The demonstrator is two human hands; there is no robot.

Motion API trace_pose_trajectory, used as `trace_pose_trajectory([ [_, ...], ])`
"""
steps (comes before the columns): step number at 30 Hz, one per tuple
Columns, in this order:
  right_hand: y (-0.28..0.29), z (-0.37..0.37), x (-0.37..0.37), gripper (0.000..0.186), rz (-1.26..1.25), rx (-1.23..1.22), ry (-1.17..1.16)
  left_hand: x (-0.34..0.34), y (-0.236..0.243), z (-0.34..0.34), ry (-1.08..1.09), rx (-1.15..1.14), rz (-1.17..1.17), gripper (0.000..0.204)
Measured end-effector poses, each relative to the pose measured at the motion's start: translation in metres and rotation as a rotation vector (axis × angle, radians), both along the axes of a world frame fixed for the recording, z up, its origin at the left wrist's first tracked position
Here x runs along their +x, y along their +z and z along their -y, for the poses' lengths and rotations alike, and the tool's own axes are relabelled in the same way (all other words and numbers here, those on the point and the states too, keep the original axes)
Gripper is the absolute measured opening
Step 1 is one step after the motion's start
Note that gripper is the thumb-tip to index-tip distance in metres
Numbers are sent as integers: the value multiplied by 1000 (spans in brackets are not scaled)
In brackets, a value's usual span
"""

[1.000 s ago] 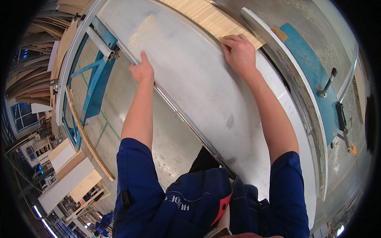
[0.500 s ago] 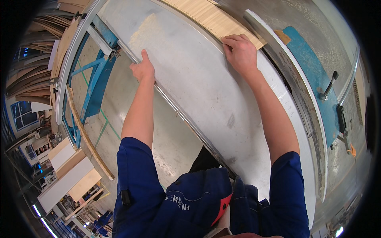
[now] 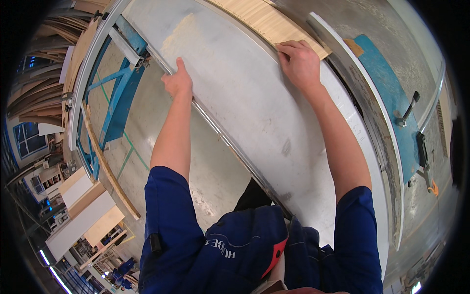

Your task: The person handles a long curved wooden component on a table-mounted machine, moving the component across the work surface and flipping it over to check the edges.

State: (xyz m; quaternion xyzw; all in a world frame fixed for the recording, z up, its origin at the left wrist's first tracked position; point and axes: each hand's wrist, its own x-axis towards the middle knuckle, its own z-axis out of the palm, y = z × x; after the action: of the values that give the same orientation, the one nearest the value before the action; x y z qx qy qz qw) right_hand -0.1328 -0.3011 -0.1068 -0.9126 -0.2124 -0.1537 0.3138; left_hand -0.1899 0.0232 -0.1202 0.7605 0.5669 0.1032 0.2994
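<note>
My left hand (image 3: 178, 81) is closed round the long near edge of a grey metal machine table (image 3: 235, 98). Its thumb lies up along the top surface, while the other fingers curl under the edge, partly hidden. Farther right, my right hand (image 3: 301, 63) has its fingers bent against the near end of a light wood-grain board (image 3: 274, 22). The thumb and fingertips press at the board's left edge and corner. This board lies flat on the table and runs away toward the top of the view.
Right of the board stands a long metal fence (image 3: 360, 63), with a blue plate (image 3: 391, 105) and a black-handled lever (image 3: 407, 110) beyond it. A blue frame (image 3: 115, 108) and a wooden strip (image 3: 110, 161) are at left. Stacked boards (image 3: 41, 88) line the far left.
The view shifts slightly. Both hands keep their holds, and the board's near end sits slightly farther right in the picture.
</note>
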Motion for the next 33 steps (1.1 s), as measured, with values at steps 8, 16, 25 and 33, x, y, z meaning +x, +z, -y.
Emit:
trace_pose_trajectory([
  [8, -1, -2, 3, 16, 22, 7, 7, 3, 2, 0, 13, 20, -15, 98],
  [16, -2, -5, 7, 16, 14, -8, 13, 7, -2, -7, -3, 8, -2, 99],
  [25, 1, -15, 12, 16, -3, -25, 11, 12, -6, -17, -9, 23, 11, 99],
  [33, 7, -28, 23, 15, -9, -53, 8, 22, -6, -30, -49, 34, 36, 96],
])
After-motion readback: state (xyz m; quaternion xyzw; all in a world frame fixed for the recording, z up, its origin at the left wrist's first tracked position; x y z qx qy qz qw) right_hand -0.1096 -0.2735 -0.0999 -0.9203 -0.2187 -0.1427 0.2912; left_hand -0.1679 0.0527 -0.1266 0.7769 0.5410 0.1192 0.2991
